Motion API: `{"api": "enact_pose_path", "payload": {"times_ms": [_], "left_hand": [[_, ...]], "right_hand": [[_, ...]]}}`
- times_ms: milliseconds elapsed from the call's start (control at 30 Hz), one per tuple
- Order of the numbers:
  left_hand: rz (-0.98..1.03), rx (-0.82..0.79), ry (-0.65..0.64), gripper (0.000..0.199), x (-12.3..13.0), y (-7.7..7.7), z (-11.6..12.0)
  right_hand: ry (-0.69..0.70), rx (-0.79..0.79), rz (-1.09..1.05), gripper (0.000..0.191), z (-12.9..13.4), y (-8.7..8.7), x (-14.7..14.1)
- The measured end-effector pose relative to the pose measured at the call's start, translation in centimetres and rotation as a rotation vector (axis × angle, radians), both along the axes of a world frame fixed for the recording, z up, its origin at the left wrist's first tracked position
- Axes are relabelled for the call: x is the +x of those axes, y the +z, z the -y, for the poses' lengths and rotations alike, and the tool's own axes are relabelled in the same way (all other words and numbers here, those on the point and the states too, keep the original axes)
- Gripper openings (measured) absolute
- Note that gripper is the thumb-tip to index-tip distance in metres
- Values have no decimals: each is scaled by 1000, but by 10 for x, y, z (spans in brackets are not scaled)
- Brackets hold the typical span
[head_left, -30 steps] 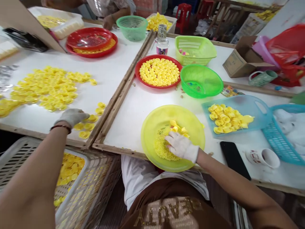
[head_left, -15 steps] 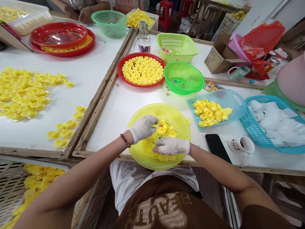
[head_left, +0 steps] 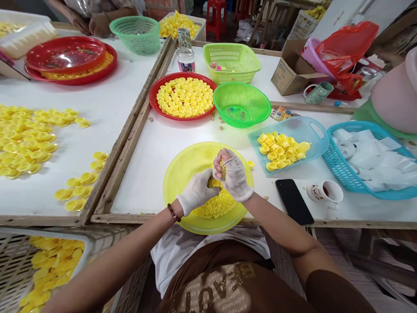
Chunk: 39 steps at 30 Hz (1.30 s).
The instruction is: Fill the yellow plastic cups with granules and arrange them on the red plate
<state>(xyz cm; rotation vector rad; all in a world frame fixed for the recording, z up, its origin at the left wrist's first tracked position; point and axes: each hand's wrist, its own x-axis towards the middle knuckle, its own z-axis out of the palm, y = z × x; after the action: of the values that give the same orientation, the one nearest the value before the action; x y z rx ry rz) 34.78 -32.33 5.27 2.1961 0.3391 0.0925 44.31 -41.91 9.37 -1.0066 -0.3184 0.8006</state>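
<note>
A round yellow tray (head_left: 179, 174) sits at the table's front edge, with a heap of small yellow pieces (head_left: 216, 205) in it. Over the heap, my gloved left hand (head_left: 199, 190) is curled round yellow cups (head_left: 215, 183), partly hidden by its fingers. My gloved right hand (head_left: 232, 174) is raised just above and to the right, its bare fingertips folded round a clump of the small yellow pieces. The two hands are close together. To the right, a translucent blue tray (head_left: 317, 134) bears a pile of yellow cups (head_left: 282, 150).
Behind stand a red tray of yellow cups (head_left: 185, 96), a green bowl (head_left: 241, 104) and a light green basket (head_left: 232, 61). A phone (head_left: 294, 201), a mug (head_left: 325, 191) and a blue basket (head_left: 345, 171) are at the right. Another person's hands (head_left: 97, 24) rest at the back left.
My right hand has risen from the heap and now holds small pieces. My left hand has moved lower, with cups now in its fingers. The loose cups on the heap are no longer visible there.
</note>
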Motion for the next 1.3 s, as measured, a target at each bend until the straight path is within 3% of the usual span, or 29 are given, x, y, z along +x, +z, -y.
{"api": "enact_pose_path", "payload": {"times_ms": [200, 567, 667, 867, 1033, 1167, 1300], "left_hand": [[86, -30, 54, 23, -11, 2, 3], [106, -134, 76, 33, -28, 8, -5], [83, -177, 71, 30, -30, 9, -5], [116, -200, 100, 30, -32, 6, -7], [121, -241, 97, 36, -40, 2, -13], [213, -87, 83, 34, -48, 1, -19], [316, 157, 91, 31, -61, 9, -27]], "right_hand": [[-60, -25, 149, 43, -8, -3, -9], [52, -86, 25, 41, 6, 3, -1], [91, -165, 143, 40, 11, 0, -5], [187, -321, 634, 36, 17, -8, -10], [186, -339, 494, 36, 20, -8, -3], [212, -352, 379, 38, 20, -7, 3], [416, -516, 707, 36, 22, -15, 2]]}}
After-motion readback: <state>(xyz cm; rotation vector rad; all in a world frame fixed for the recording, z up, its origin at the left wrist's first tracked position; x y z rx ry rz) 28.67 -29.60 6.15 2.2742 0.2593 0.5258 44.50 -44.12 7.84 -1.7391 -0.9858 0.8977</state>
